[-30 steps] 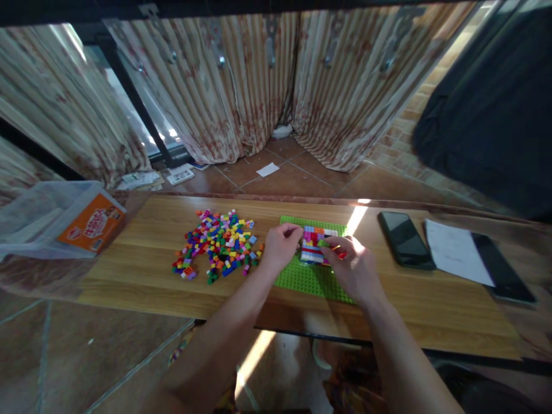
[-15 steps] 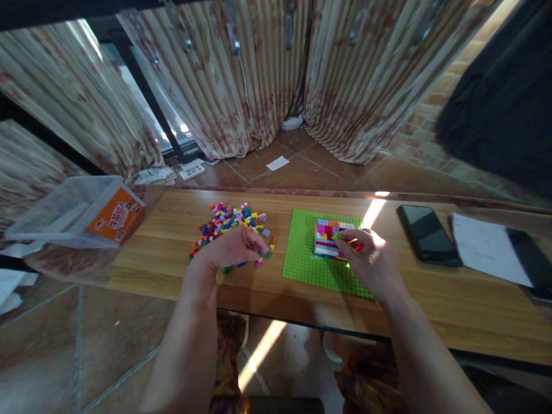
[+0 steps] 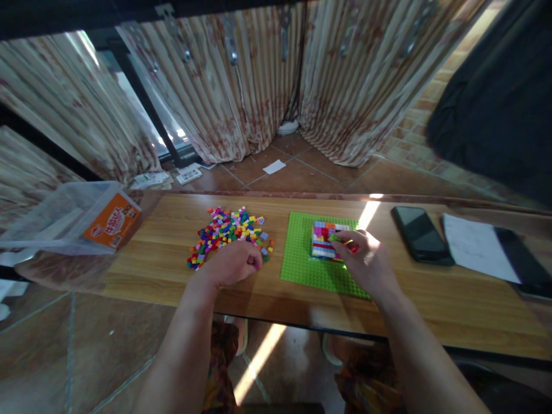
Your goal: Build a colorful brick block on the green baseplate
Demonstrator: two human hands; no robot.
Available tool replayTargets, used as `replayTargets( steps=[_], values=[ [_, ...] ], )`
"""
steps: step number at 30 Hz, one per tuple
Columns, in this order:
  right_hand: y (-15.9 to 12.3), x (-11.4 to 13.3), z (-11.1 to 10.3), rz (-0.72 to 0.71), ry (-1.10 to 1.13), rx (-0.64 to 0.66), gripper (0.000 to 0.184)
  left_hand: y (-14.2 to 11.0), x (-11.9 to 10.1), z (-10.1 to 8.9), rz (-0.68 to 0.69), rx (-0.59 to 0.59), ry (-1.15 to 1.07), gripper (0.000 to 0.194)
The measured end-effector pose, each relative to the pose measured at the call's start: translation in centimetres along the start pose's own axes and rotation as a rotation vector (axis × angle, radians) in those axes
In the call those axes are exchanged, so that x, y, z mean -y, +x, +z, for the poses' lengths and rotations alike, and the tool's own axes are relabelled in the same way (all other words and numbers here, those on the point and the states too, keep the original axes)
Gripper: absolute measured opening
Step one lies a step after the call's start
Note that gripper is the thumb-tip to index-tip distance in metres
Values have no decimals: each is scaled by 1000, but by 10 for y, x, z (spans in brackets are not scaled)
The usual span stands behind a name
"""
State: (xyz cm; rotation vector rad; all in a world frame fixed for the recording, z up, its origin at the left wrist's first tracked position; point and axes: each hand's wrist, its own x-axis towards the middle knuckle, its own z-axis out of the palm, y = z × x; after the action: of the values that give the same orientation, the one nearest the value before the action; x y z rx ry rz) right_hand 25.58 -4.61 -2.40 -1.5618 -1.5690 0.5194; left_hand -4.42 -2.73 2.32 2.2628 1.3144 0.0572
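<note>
A green baseplate lies on the wooden table, and a low block of many-coloured toy bricks is built up on it. My right hand reaches over the block from the right, thumb and fingertips pinched on a small green toy brick at its top. Whether that brick is pressed down cannot be made out. At the near right edge of a pile of loose toy bricks, my left hand has its fingers curled closed. Something pinkish shows at those fingertips, too small to name surely.
A clear plastic bin with an orange label stands off the table's left end. Right of the baseplate lie a black phone, a white sheet of paper and a dark flat object. Curtains hang beyond the table.
My left hand has drawn slightly nearer to me, and its fingers have curled in tighter, now covering the pink brick seen by them before. My right hand stays at the block.
</note>
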Motion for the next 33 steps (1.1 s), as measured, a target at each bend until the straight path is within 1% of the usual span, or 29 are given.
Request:
replayTargets(
  steps=[3, 7, 10, 14, 16, 20, 25, 29, 33],
  values=[
    [0, 5, -1, 1, -26, -10, 21, 0, 2, 0, 90, -60, -96, 16],
    [1, 7, -1, -11, -32, -10, 20, 10, -7, 6, 124, -193, -190, 14],
    [0, 7, -1, -5, -31, -10, 20, 28, -20, 16, 147, -268, -232, 15],
    [0, 6, -1, 3, 1, -4, 20, 58, -39, 31, 188, -434, -314, 16],
    [-1, 6, -1, -5, 1, -3, 20, 70, -48, 38, 193, -480, -330, 16],
    [-1, 9, -2, -22, -33, 6, 19, 83, -63, 45, 173, -490, -272, 17],
    [0, 11, -3, -34, -87, 6, 19, 89, -72, 47, 71, -491, -226, 23],
    [0, 9, -2, -66, -120, -14, 20, 94, -74, 49, 80, -467, -198, 28],
    [-1, 6, -1, -92, -145, -33, 19, 97, -75, 51, 103, -480, -175, 33]
  ],
)
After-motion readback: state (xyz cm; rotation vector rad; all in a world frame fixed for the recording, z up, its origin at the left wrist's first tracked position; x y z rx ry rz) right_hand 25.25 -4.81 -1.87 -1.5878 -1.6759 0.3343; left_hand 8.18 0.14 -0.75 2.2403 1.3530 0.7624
